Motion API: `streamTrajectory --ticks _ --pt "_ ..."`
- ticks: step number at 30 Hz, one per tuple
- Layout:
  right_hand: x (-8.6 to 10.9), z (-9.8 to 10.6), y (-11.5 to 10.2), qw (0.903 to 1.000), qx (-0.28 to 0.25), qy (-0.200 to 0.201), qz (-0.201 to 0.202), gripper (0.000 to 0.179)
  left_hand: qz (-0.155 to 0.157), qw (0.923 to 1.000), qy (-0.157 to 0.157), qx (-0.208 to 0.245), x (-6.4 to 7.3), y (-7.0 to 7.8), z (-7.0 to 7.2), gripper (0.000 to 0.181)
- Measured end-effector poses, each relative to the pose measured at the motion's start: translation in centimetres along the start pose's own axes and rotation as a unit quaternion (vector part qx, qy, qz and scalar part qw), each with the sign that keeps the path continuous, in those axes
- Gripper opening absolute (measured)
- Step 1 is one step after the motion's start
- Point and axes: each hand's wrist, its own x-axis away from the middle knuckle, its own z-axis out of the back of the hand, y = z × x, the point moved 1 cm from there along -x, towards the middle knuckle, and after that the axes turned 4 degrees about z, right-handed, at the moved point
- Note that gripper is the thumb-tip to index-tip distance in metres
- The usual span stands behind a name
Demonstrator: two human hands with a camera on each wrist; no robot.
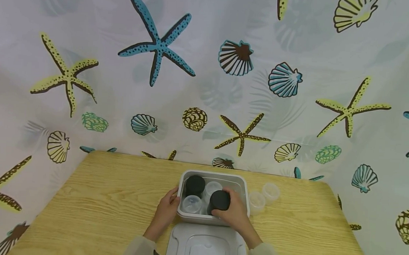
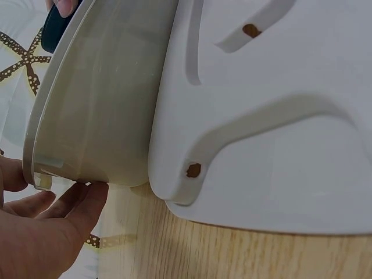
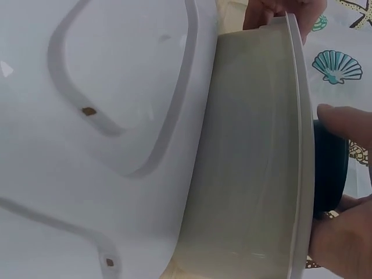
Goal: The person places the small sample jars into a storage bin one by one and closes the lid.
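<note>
A light grey plastic bin point(image 1: 183, 218) stands on the wooden table. My left hand point(image 1: 168, 206) grips its left rim; in the left wrist view, fingers point(image 2: 87, 203) curl under the lip of the bin point(image 2: 99, 104). My right hand point(image 1: 236, 210) holds a dark-lidded jar point(image 1: 220, 200) at the bin's front right, thumb and fingers on opposite sides. The right wrist view shows this dark lid point(image 3: 330, 165) above the rim; the jar's lower part is hidden behind the wall. Also inside are another dark-lidded jar point(image 1: 195, 185) and clear plastic cups point(image 1: 192, 204).
A pale grey bin lid point(image 1: 206, 245) lies flat against the bin's near side, between the forearms. Two clear cups point(image 1: 271, 191) sit on the table point(image 1: 306, 223) just right of the bin. A curtain point(image 1: 206, 93) with starfish and shells hangs behind the table.
</note>
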Motion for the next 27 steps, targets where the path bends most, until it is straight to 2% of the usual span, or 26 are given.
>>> streamTrajectory --ticks 7,15,27 --pt "-0.5 -0.1 -0.2 0.9996 0.011 -0.026 0.001 0.073 -0.009 0.9999 0.005 0.002 -0.1 -0.1 -0.1 0.043" --pt "-0.9 -0.4 0.0 0.9978 0.016 -0.063 -0.013 0.074 0.002 1.0000 -0.001 -0.002 -0.2 -0.3 0.0 0.044" --pt "-1.2 -0.7 -0.3 0.9968 0.020 -0.076 -0.016 0.074 0.001 1.0000 0.001 -0.004 -0.1 -0.2 0.1 0.043"
